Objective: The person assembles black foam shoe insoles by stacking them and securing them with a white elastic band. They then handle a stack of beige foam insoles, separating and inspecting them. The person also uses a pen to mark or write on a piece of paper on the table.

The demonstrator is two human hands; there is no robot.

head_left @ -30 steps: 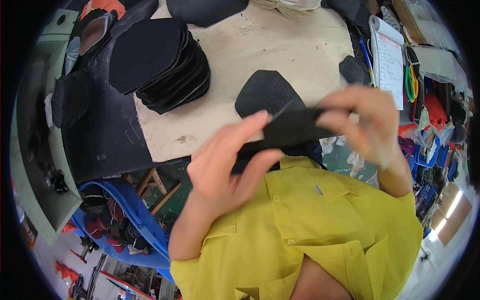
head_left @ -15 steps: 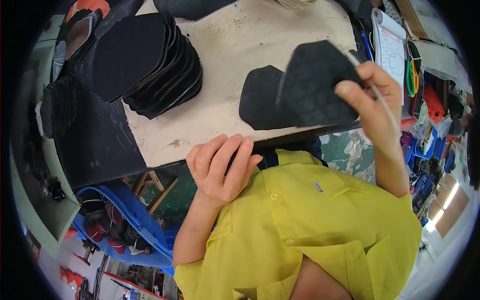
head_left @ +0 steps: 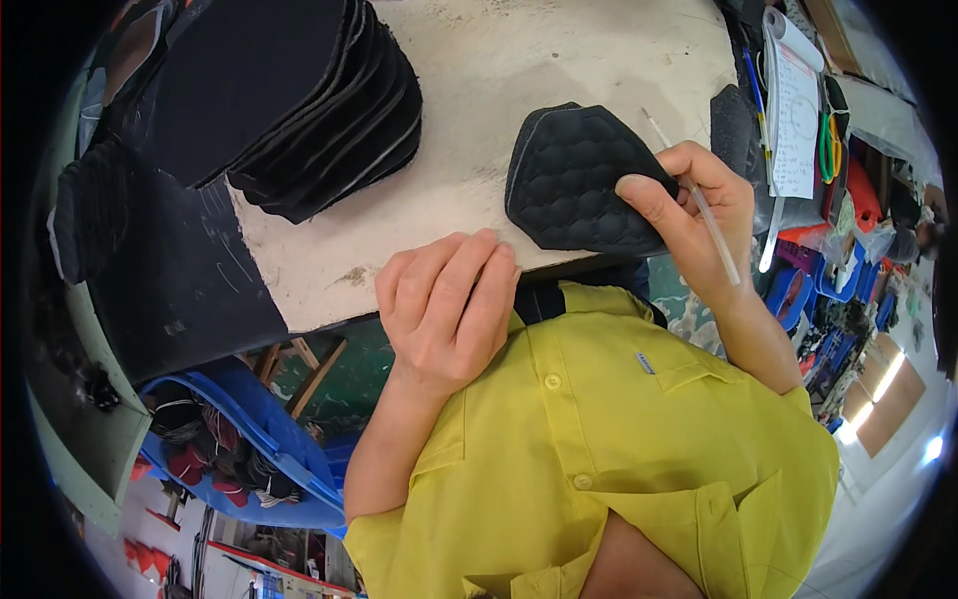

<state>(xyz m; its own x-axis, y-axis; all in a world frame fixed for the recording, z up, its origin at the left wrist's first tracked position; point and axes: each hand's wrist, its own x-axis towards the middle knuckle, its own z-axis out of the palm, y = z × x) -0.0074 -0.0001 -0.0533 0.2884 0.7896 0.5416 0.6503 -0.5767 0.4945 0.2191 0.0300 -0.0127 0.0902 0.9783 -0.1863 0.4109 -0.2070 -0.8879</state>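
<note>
A black, quilted fabric piece (head_left: 574, 180) with cut corners lies over a second black piece, whose edge peeks out at its left side. My right hand (head_left: 704, 215) pinches its right corner, thumb on top. Tucked between that hand's fingers is a slim, pale translucent stick (head_left: 720, 246), like a pen or refill. My left hand (head_left: 446, 299) rests at the board's front edge with fingers loosely extended and nothing in them. To the left rises a tall stack of black fabric pieces (head_left: 329, 120).
The pale work board (head_left: 479, 60) lies on a dark table (head_left: 190, 280). At right are a notepad (head_left: 793, 120), a blue pen (head_left: 753, 90) and green-and-orange-handled scissors (head_left: 828, 150). A blue bin (head_left: 299, 469) of bundled items stands below the table's left side.
My right hand has moved left and down, bringing the quilted piece over the other black piece. The view has shifted slightly. My left hand stays by the board's edge.
</note>
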